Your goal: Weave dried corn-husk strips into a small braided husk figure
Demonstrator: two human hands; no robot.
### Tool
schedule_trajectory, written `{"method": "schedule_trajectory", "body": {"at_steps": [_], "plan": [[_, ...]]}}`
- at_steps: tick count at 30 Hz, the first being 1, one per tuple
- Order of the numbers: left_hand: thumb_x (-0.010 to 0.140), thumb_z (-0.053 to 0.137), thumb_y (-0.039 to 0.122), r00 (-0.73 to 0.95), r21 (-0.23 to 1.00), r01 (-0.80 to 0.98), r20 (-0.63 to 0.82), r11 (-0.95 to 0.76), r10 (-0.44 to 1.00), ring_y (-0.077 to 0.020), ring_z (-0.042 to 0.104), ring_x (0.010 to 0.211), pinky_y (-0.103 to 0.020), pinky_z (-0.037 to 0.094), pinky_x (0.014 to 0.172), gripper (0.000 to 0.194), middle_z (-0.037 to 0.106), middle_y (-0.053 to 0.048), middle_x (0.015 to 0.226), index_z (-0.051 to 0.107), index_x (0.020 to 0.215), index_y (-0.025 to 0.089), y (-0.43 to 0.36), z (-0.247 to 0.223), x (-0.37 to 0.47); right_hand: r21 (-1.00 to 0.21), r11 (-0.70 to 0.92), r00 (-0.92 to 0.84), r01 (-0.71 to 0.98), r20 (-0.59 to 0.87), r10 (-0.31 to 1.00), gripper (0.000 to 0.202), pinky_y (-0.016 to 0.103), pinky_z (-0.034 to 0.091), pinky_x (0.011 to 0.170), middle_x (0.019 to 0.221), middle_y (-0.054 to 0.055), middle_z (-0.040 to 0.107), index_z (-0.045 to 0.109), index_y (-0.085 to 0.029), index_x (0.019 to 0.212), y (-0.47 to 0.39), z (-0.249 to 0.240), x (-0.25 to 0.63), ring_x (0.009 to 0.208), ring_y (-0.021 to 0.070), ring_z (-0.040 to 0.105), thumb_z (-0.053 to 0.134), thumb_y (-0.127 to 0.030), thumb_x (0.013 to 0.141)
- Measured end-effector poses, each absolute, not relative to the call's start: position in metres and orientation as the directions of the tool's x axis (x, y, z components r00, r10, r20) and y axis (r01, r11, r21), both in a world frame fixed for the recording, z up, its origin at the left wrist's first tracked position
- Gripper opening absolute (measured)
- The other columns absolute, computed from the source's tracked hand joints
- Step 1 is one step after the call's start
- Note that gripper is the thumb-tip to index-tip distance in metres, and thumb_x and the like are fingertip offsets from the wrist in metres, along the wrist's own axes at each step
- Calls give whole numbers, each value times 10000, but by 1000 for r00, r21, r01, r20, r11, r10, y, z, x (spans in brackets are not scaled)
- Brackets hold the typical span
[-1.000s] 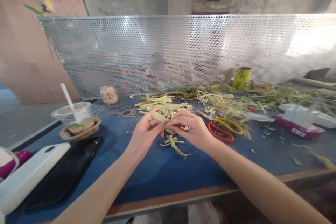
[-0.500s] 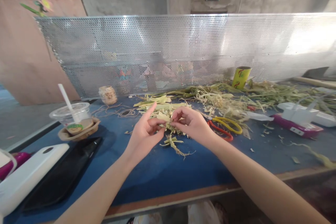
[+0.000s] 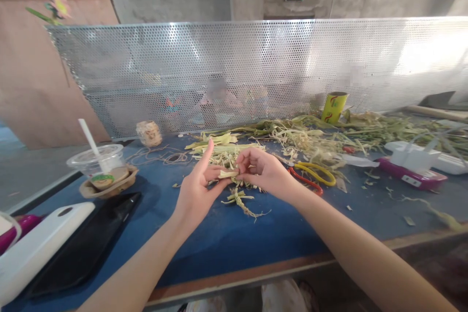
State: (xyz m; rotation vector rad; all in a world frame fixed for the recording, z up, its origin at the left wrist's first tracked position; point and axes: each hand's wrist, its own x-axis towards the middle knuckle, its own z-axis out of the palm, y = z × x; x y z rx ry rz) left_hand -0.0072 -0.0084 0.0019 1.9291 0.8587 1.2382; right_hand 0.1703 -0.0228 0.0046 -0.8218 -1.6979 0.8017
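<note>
Between my two hands is a short pale-green strip of dried plant leaf (image 3: 228, 174). My left hand (image 3: 199, 187) pinches its left end between thumb and fingers, with the index finger pointing up. At the strip's other end, the fingertips of my right hand (image 3: 261, 170) are closed on it. Behind and below the hands lies a heap of pale leaf pieces (image 3: 224, 148), partly hidden by them. A small knotted bit of plant (image 3: 239, 200) with thin root-like ends rests on the blue table (image 3: 204, 248) just in front.
Scissors with red and yellow handles (image 3: 316, 174) lie beside my right wrist. Dried leaves (image 3: 303, 141) spread along the back, near a yellow tube (image 3: 334, 107). A lidded cup with a straw (image 3: 106, 163), a black tablet (image 3: 87, 243) and a string roll (image 3: 149, 133) are left; a purple power strip (image 3: 411, 174) is right.
The strip between my fingers has turned from slanting to nearly level, and my hands have shifted slightly. The whole view has moved a little; the things on the table stay put.
</note>
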Motion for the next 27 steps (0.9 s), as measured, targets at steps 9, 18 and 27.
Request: {"method": "schedule_trajectory", "body": {"at_steps": [9,18,27], "plan": [[702,714,230,291,767,238,529,-596,797,-222,624,991,-379,419,958,944,739,-30,845,132,1444,255,-7,-2,-10,-836,526,-207,160,492,846,214,236,499,654,721,-37,500,499,-187,874,-26,7,167,639,70,523,578,-97,697],[684,716,158,333,706,230,590,-670,735,-216,648,933,-339,463,901,912,743,-21,832,201,1433,242,-14,0,-9,-874,485,-258,46,458,851,343,218,493,646,771,-47,494,447,-205,914,-22,5,172,676,64,544,604,-43,656],[667,736,147,371,866,-61,481,-496,794,-158,643,661,-270,532,643,1024,724,-20,798,89,1450,275,-19,10,-6,-938,326,-405,-120,346,846,344,213,509,594,837,-27,526,469,-185,947,-19,5,174,649,64,569,680,-141,680]]}}
